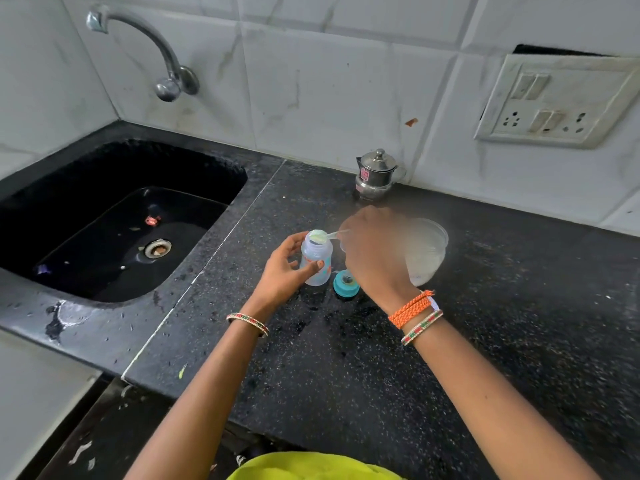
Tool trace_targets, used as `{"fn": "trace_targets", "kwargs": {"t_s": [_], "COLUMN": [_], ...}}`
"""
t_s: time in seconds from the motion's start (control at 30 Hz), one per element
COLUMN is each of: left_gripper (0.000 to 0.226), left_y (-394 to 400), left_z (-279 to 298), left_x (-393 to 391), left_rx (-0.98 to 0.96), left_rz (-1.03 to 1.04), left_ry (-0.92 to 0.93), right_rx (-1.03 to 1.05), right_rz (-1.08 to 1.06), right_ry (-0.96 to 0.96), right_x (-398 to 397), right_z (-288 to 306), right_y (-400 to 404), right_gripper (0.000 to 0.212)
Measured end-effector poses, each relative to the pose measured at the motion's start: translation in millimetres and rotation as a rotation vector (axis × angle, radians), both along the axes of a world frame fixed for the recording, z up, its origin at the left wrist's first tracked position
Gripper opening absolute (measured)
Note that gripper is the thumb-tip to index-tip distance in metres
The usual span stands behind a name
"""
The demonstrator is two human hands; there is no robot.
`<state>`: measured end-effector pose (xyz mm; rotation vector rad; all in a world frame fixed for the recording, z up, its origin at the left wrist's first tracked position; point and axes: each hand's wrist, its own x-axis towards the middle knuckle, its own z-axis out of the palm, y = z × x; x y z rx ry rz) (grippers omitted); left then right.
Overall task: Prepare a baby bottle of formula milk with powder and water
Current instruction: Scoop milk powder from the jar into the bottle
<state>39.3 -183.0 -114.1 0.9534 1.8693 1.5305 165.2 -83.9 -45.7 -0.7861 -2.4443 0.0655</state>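
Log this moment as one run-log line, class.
step: adding powder | left hand: holds bottle | right hand: scoop over mouth | teat cap: off

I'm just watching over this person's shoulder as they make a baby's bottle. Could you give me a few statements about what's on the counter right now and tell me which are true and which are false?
1. The left hand holds the baby bottle upright on the counter. True.
2. The right hand holds a scoop over the bottle's mouth. True.
3. The teal bottle cap is screwed onto the bottle. False: it lies on the counter beside the bottle.
4. The steel pot stands in the sink. False: it stands on the counter by the wall.
5. The tap is running. False: no water shows.
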Motion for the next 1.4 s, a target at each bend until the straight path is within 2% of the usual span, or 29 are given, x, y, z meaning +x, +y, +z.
{"fn": "trace_targets", "kwargs": {"t_s": [0.2, 0.4, 0.5, 0.63, 0.73, 0.93, 1.13, 1.23, 1.4], "left_gripper": [0.048, 0.048, 0.047, 0.047, 0.046, 0.044, 0.042, 0.042, 0.044], "left_y": [0, 0, 0, 0, -1, -1, -1, -2, -2], "left_z": [1, 1, 1, 0, -1, -1, 0, 0, 0], "left_x": [2, 2, 1, 2, 2, 1, 1, 1, 0], "left_rx": [0.031, 0.034, 0.036, 0.031, 0.044, 0.055, 0.053, 0.052, 0.060], "left_rz": [-0.004, 0.000, 0.002, 0.008, 0.009, 0.006, 0.006, 0.001, -0.003], "left_ry": [0.009, -0.004, -0.015, -0.023, -0.026, -0.030, -0.013, -0.007, -0.015], "right_rx": [0.211, 0.308, 0.305, 0.285, 0.303, 0.333, 0.379, 0.396, 0.446], "right_rz": [0.022, 0.031, 0.033, 0.019, 0.054, 0.058, 0.062, 0.049, 0.075], "right_ry": [-0.077, -0.133, -0.148, -0.126, -0.136, -0.155, -0.106, -0.047, -0.057], "right_x": [3, 4, 3, 1, 0, -1, -3, -2, -2], "right_z": [-5, -1, -1, -2, -2, -5, -8, -8, -18], "right_y": [-5, -10, -11, -7, -7, -9, -6, -4, -1], "right_gripper": [0.010, 0.039, 0.043, 0.031, 0.029, 0.045, 0.034, 0.038, 0.040]}}
